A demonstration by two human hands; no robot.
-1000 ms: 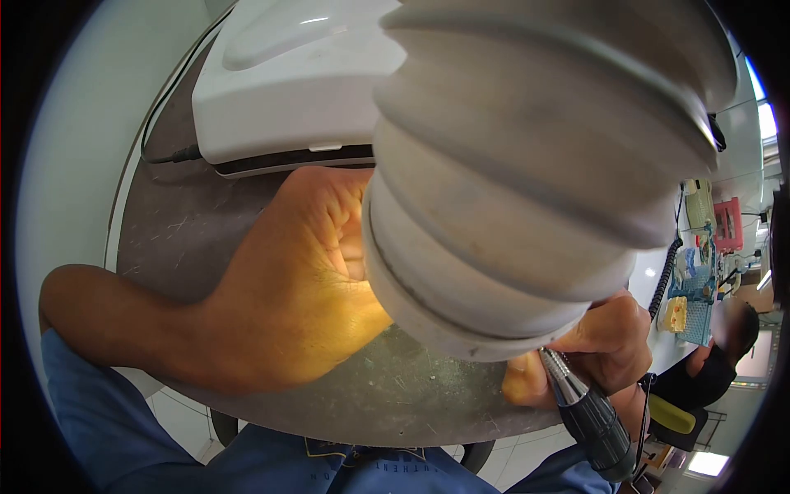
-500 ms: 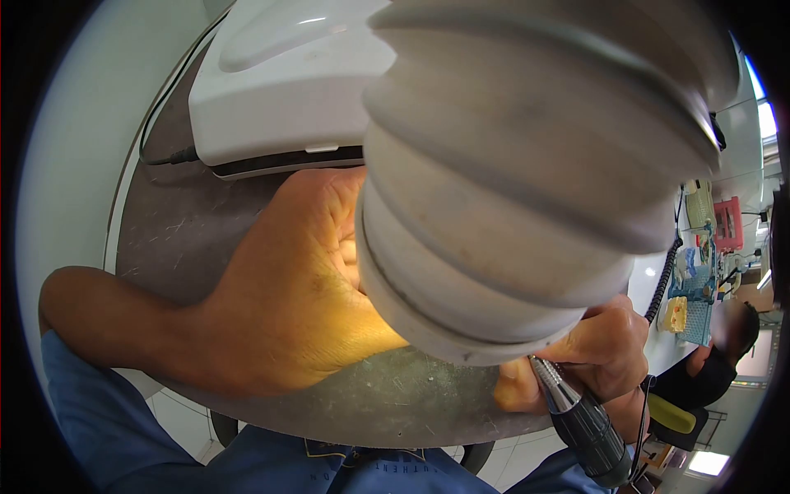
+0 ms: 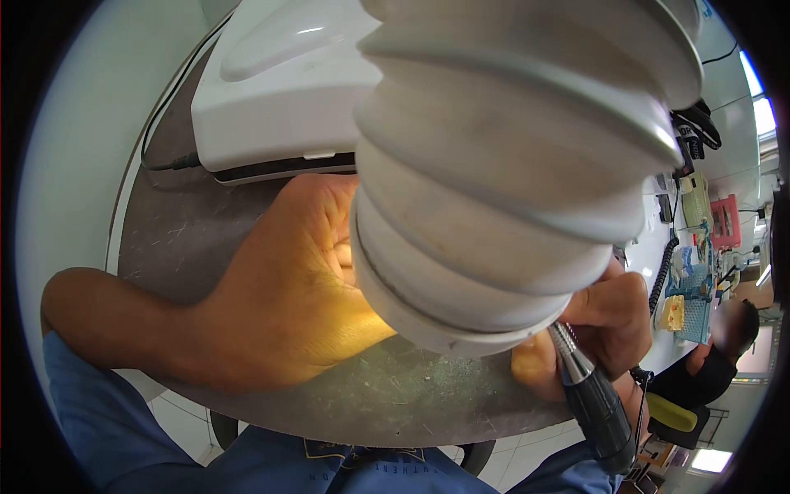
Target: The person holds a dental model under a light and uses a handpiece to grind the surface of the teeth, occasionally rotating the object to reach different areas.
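Note:
A wide ribbed white hose (image 3: 502, 181) fills the middle of the head view, and light falls on my hands around its lower rim. My left hand (image 3: 304, 280) reaches in from the left with its fingers curled; the fingertips and whatever they hold are hidden behind the hose. At the right, my right hand (image 3: 609, 321) is closed around a rotary handpiece (image 3: 597, 412) with a black grip and a silver nose. The handpiece's nose points up toward the hose rim, and its working tip is out of sight. Pale dust lies on the grey tabletop (image 3: 354, 412) below the hands.
A white machine (image 3: 280, 115) with a black cable (image 3: 177, 162) stands at the back left. To the right, a white bench holds a blue basket (image 3: 697, 317), a yellow block (image 3: 672, 313) and a red rack (image 3: 725, 222). Another person (image 3: 699, 370) in black sits beyond it.
The handpiece and my right hand have shifted slightly right, with the handpiece standing a little steeper. The hose appears a bit further left and higher. My left hand has barely moved.

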